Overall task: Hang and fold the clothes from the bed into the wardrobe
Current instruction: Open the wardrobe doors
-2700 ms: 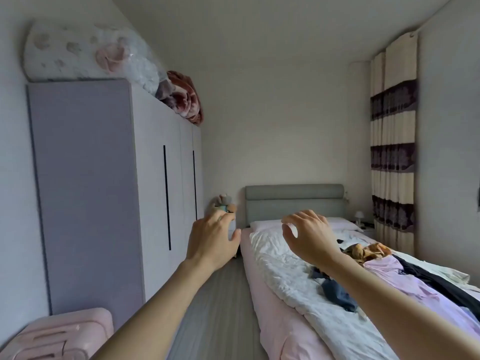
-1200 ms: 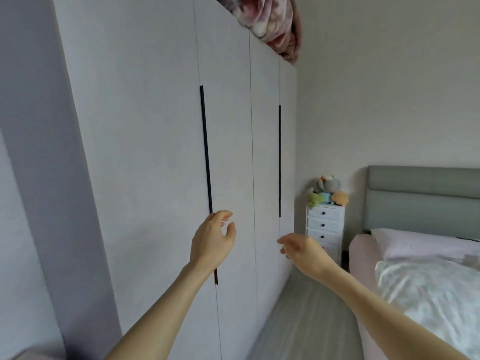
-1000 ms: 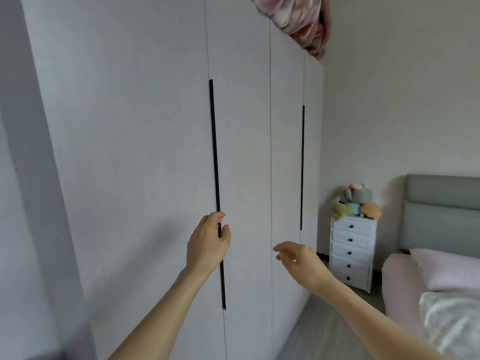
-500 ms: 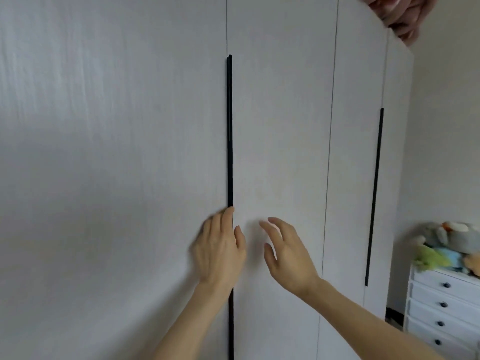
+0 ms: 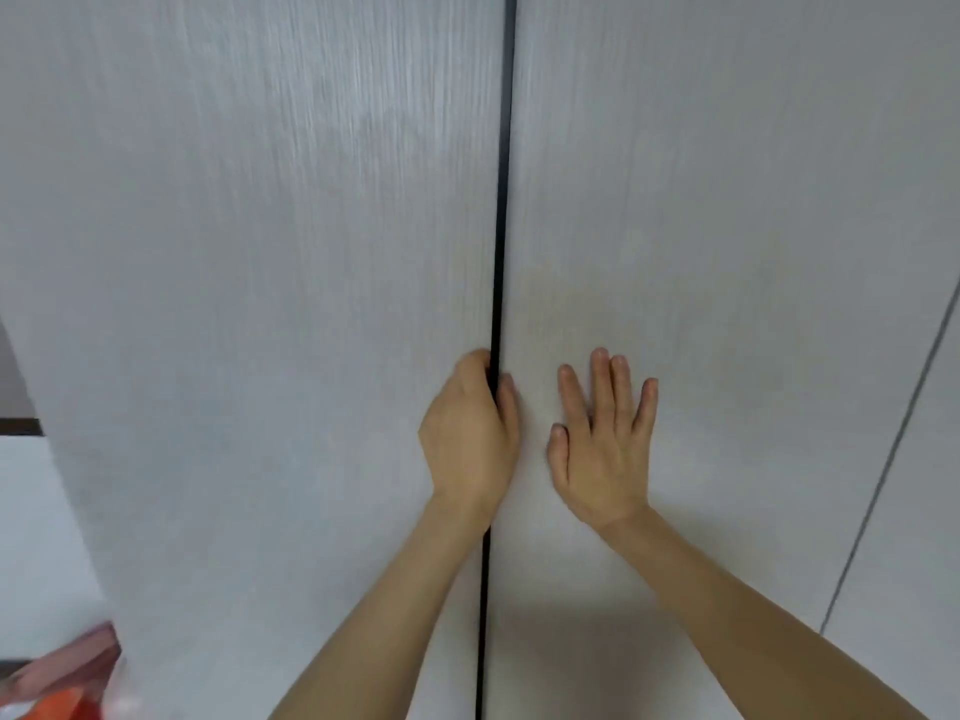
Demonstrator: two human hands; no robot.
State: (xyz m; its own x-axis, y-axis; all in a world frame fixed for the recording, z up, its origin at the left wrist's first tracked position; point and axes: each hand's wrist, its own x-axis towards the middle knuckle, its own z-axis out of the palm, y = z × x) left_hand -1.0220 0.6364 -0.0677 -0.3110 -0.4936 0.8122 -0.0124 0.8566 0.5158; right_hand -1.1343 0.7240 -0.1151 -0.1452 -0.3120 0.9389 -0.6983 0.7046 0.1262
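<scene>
You face the wardrobe (image 5: 260, 304): two pale wood-grain doors shut, a black handle strip (image 5: 500, 252) running vertically between them.

A blurred pink and orange object (image 5: 67, 678) sits far down and to the left of the hand, at the lower corner. Above it, well left of the hand, a pale wall (image 5: 31, 537) carries a dark horizontal strip (image 5: 18, 426)

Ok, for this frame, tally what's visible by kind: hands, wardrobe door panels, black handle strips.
Hands: 2, left hand and right hand
Wardrobe door panels: 3, at
Black handle strips: 1
Total: 6
</scene>
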